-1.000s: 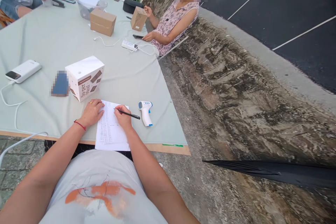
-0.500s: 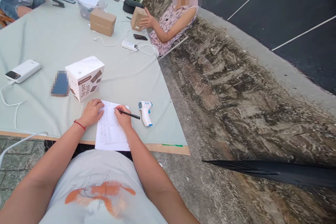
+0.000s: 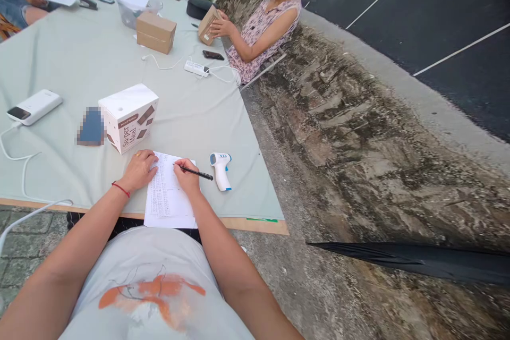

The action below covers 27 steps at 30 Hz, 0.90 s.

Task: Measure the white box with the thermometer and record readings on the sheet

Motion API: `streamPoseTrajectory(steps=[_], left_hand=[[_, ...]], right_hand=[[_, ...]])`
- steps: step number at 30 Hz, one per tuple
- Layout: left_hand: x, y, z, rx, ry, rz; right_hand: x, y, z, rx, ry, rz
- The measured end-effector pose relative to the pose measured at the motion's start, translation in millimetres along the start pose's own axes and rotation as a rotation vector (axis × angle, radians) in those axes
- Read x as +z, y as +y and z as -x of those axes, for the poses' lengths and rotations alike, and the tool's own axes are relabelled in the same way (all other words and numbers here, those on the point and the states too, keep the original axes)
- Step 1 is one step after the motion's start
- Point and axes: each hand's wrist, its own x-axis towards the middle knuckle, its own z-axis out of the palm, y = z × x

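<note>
Clearly, fingers of the right hand [image 3: 188,178] pinch the pen [image 3: 199,173] — slanting past the paper's [image 3: 175,207] right edge — left hand [image 3: 137,171] unclenched opposite.

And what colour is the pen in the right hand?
The pen is black; it shows best in the head view.

The table [image 3: 239,224] is covered with a pale green cloth [image 3: 191,122], on which a white box [image 3: 128,117] is set. On the box's near side, papers [image 3: 167,207] are laid; a thermometer gun [image 3: 220,172] is placed to its near right. To its left, a blurred blue item [image 3: 91,126] and, farther off, a power bank [image 3: 35,106] are seen. Beyond it, a power strip [image 3: 196,68], a phone [image 3: 213,55], a carton [image 3: 155,33] and a plastic tub [image 3: 130,18] are spread.
</note>
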Motion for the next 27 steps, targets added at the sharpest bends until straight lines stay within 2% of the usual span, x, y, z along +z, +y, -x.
streamPoseTrajectory(steps=[27], left_hand=[[-2.6, 1.1, 0.1, -0.001, -0.006, 0.020]], right_hand=[[-2.5, -1.6, 1.0, -0.019, 0.024, -0.025]])
